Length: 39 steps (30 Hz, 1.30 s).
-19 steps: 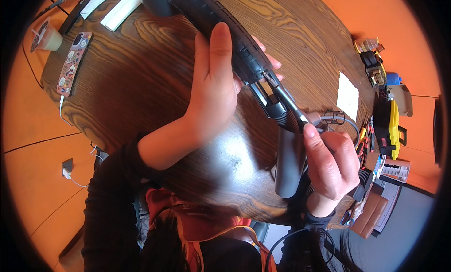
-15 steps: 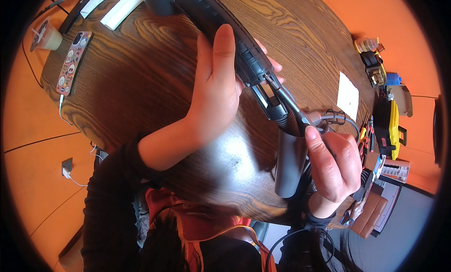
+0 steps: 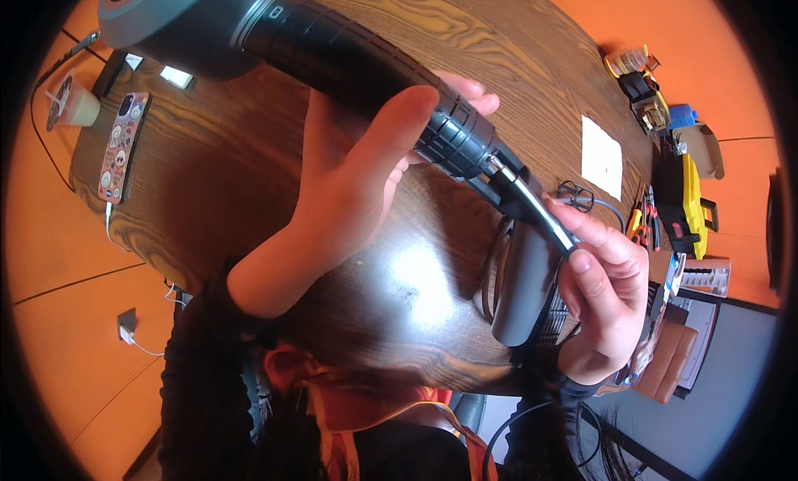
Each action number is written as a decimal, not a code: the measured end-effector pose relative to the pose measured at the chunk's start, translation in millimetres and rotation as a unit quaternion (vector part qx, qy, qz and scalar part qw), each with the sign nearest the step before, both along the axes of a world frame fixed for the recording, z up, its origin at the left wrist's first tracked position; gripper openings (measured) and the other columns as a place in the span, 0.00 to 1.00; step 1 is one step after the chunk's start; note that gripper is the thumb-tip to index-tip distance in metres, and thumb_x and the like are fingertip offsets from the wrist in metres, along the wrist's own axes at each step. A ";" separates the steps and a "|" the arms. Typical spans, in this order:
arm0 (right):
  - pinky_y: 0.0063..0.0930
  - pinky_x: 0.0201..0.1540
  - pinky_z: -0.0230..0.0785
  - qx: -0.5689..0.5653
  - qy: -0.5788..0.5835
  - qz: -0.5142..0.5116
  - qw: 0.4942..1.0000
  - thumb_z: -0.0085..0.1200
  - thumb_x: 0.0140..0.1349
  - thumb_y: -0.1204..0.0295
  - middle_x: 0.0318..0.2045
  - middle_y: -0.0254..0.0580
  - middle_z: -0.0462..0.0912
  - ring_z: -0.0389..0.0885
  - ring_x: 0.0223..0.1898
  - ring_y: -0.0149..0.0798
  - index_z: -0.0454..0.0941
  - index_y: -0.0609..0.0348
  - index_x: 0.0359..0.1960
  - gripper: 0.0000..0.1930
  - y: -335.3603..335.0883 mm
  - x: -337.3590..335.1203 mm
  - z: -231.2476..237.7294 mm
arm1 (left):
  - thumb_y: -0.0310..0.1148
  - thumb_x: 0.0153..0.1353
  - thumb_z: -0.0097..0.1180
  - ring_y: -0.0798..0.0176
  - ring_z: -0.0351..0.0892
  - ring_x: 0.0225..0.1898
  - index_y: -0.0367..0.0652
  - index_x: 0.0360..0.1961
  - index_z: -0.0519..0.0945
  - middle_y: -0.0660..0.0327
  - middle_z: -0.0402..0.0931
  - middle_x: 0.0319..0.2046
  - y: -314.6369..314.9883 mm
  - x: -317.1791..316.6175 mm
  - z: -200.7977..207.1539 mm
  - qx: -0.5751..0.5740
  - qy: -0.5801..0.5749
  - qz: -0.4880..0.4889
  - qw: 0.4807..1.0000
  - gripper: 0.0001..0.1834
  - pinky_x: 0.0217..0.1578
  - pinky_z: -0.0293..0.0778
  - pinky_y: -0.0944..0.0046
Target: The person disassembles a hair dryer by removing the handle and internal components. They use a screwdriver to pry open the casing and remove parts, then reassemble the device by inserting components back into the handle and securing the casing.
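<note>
A hair dryer with a grey head [image 3: 195, 32] and a bared black handle core [image 3: 349, 61] slants across the upper middle, raised over the table. My left hand [image 3: 357, 165] is wrapped round the core, thumb on top and fingertips showing on the far side. At the core's lower end, my right hand [image 3: 611, 277] pinches a slim black rod with a silver strip [image 3: 536, 207] between thumb and fingers. The rod's upper tip meets the core's end. Below it rests a grey tubular sleeve [image 3: 524, 294] on the wooden table, partly covered by the rod and my right hand.
A phone in a patterned case [image 3: 125, 149] charges at the left, near a lidded cup [image 3: 75, 107]. White paper [image 3: 601, 157] lies at the right. Beyond it are pliers and drivers [image 3: 644, 219] and a yellow-black tool case [image 3: 692, 203]. A grey cord [image 3: 598, 205] coils by the sleeve.
The dryer has swung lower and left, bringing more of its head into view. My right hand has turned, its fingers now spread along the rod. The gap in the core's end is now covered.
</note>
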State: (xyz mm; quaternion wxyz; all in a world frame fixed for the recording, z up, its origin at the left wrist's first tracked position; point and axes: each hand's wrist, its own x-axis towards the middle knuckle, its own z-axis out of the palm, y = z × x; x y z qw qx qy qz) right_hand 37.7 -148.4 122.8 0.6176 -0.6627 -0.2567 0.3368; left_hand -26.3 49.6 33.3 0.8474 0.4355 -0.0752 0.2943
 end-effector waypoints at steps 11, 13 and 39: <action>0.19 0.15 0.56 -0.096 -0.537 0.006 0.838 0.59 0.43 0.80 0.10 0.30 0.62 0.61 0.12 0.27 0.79 0.49 0.44 0.22 4.1 5.6 -13.3 | 0.42 0.66 0.36 0.48 0.74 0.46 0.36 0.45 0.69 0.51 0.73 0.42 -0.4 0.2 -3.2 -0.066 0.012 -0.030 0.997 0.19 0.48 0.69 0.49; 0.18 0.15 0.53 -0.113 -0.630 0.021 0.768 0.59 0.39 0.84 0.12 0.31 0.62 0.61 0.12 0.27 0.79 0.54 0.43 0.24 2.3 7.2 -10.7 | 0.41 0.65 0.37 0.48 0.74 0.45 0.37 0.44 0.69 0.50 0.74 0.41 -2.2 0.3 -1.4 -0.063 0.031 -0.016 0.997 0.18 0.48 0.70 0.50; 0.23 0.16 0.60 -0.084 -0.706 0.004 0.703 0.62 0.38 0.81 0.14 0.34 0.66 0.67 0.14 0.29 0.80 0.57 0.41 0.22 2.6 15.8 -17.2 | 0.35 0.60 0.50 0.53 0.75 0.45 0.43 0.50 0.58 0.52 0.73 0.39 -9.8 2.1 -0.6 -0.116 0.067 -0.013 0.991 0.20 0.46 0.72 0.53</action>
